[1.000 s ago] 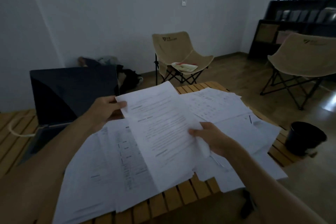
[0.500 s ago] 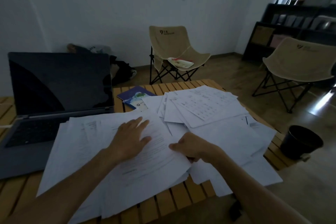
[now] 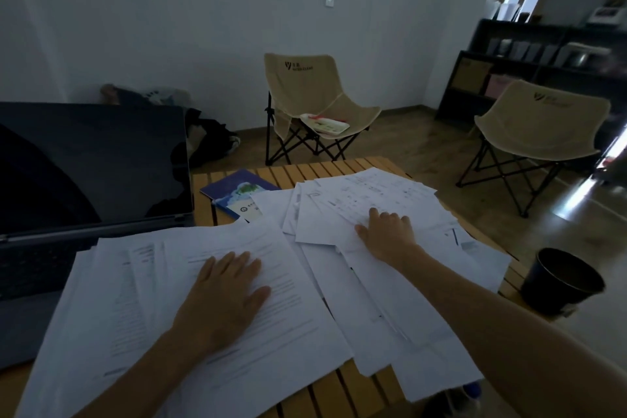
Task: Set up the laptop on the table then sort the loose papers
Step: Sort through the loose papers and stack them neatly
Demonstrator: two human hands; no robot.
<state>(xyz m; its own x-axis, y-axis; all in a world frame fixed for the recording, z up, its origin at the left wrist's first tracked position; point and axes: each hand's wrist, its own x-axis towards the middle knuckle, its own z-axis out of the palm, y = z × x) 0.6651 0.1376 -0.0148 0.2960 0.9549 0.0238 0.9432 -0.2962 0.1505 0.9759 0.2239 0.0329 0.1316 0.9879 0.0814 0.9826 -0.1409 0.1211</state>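
Note:
An open dark laptop [image 3: 91,166] stands at the left of the slatted wooden table [image 3: 342,387], its screen black. A near stack of printed white papers [image 3: 142,299] overlaps the laptop's front edge. My left hand [image 3: 227,295] lies flat on that stack, fingers straight. A looser spread of papers [image 3: 400,302] covers the right half of the table. My right hand [image 3: 388,232] rests on the far sheets of that spread, with its thumb at a sheet's edge. A blue booklet [image 3: 237,192] lies behind the papers.
Two beige folding chairs stand beyond the table, one behind [image 3: 312,108] with a tray on its seat, one at the right [image 3: 532,129]. A black bin [image 3: 559,282] sits on the floor by the table's right edge. Dark shelves [image 3: 529,68] line the right wall.
The sheet I held up in both hands has come down onto the near stack. My left hand now lies flat on it; my right hand has reached out to the far right papers.

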